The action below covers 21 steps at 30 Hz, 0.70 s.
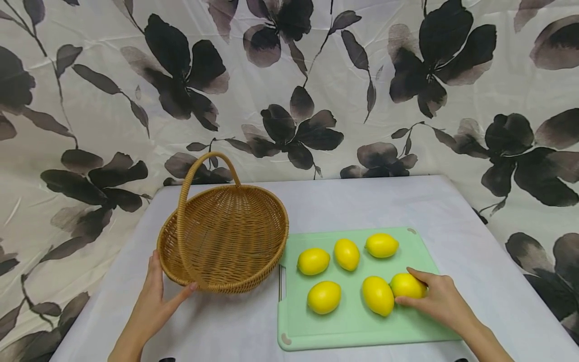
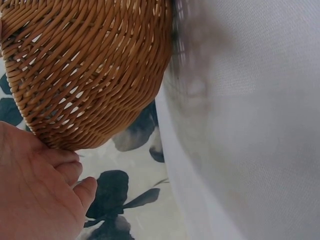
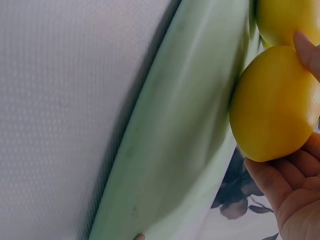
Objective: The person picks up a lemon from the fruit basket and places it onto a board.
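A brown wicker basket (image 1: 230, 236) with a tall arched handle stands on the left, its opening facing me. My left hand (image 1: 156, 304) holds its near left side, thumb at the front rim and fingers along the outer wall. The left wrist view shows the fingers (image 2: 65, 165) against the woven side (image 2: 95, 75). On the right, my right hand (image 1: 445, 301) grips a yellow lemon (image 1: 407, 285) between thumb and fingers. This lemon (image 3: 275, 105) is close beside another lemon (image 1: 378, 295) on the light green cutting board (image 1: 344, 337).
Several more lemons lie on the board, among them a back right lemon (image 1: 382, 245), a middle lemon (image 1: 347, 254) and a front left lemon (image 1: 324, 297). A white cloth covers the table (image 1: 235, 332). Behind it hangs a floral curtain (image 1: 353, 125). The basket overlaps the board's left edge in the head view.
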### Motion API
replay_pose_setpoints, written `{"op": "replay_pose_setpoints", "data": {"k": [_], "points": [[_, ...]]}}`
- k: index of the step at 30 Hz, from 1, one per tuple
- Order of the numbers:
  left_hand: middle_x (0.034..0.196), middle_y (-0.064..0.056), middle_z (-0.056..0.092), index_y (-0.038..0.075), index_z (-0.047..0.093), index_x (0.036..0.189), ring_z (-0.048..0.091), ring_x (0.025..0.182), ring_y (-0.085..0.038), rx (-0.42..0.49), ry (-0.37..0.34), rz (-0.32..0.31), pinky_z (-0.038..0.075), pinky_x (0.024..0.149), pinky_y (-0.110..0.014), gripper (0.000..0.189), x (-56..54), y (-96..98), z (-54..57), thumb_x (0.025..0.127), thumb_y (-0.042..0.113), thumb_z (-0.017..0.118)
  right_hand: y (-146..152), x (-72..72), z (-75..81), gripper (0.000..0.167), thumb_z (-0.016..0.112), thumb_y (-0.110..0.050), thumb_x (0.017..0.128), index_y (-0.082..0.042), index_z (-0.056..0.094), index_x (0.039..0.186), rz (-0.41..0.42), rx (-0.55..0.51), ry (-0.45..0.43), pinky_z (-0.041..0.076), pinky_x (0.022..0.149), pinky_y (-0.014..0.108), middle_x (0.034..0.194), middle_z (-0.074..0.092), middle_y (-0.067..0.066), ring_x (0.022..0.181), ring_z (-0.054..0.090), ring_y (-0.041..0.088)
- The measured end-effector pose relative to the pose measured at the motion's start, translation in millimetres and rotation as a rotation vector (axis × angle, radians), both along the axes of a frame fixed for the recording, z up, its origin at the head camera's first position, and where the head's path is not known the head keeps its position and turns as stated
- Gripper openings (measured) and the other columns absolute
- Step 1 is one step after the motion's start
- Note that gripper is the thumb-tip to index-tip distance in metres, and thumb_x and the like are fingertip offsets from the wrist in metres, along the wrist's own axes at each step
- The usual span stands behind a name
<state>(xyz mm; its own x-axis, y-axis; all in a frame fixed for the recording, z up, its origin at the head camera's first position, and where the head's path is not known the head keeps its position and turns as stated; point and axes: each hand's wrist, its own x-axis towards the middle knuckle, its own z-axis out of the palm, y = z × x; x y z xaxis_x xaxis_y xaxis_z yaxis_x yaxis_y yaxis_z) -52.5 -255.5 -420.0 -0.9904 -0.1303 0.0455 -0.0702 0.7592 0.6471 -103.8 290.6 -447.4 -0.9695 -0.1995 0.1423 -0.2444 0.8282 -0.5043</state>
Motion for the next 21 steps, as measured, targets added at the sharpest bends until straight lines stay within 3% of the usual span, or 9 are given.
{"op": "replay_pose_setpoints", "data": {"k": [12,21], "points": [[0.155,-0.022,-0.024,0.005,-0.025,0.148,-0.017,0.144,-0.044,-0.008,0.02,0.005,0.002,0.112,-0.07,0.114,-2.1,0.0,-2.1,0.089,0.044,0.065,-5.8,-5.2,-2.9,0.079,0.087,-0.043,0.062,0.011,0.064,0.115,0.014,-0.013,0.064,0.053,0.084,0.054,0.109,0.067,0.029,0.103,0.065,0.042],[0.159,-0.017,-0.018,0.006,-0.018,0.15,-0.014,0.147,-0.039,-0.026,0.143,0.03,0.001,0.116,-0.064,0.11,-3.0,6.9,-9.2,0.089,0.039,0.066,-14.9,-8.3,1.5,0.08,0.079,-0.046,0.075,0.009,0.057,0.127,-0.012,-0.053,0.045,0.049,0.092,0.058,0.121,0.062,0.03,0.113,0.059,0.046]]}}
